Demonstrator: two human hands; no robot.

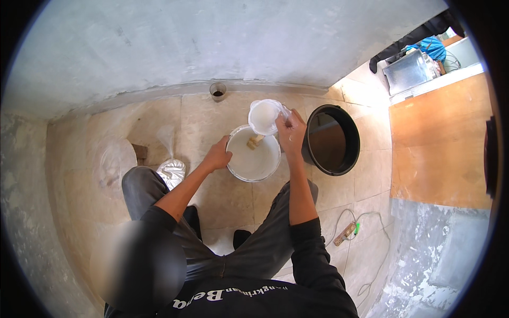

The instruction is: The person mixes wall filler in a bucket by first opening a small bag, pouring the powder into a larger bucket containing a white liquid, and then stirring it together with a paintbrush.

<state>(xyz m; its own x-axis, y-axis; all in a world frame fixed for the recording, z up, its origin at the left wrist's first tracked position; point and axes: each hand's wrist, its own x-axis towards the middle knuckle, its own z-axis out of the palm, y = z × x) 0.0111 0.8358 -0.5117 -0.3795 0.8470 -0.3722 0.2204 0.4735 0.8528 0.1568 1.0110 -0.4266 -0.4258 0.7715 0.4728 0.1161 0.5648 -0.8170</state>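
Observation:
A white bucket [233,168] stands on the floor between my knees, with pale, whitish contents. My left hand [218,155] grips its left rim, fingers closed. My right hand [290,130] is closed on the edge of a small white plastic container [264,117], held over the bucket's far rim. The container's edge looks ruffled, and something whitish is inside. Below it, a tan brush-like thing [254,142] shows within the bucket; its exact kind is unclear. Just right of my right hand is a black bucket [354,159] of dark liquid.
A glass [218,91] with dark contents stands by the wall. At left are a silvery bag [172,173], a brown block [140,152] and a round translucent thing [114,167]. A power strip [344,234] with a cable lies at right, near an orange-brown wooden panel [442,143].

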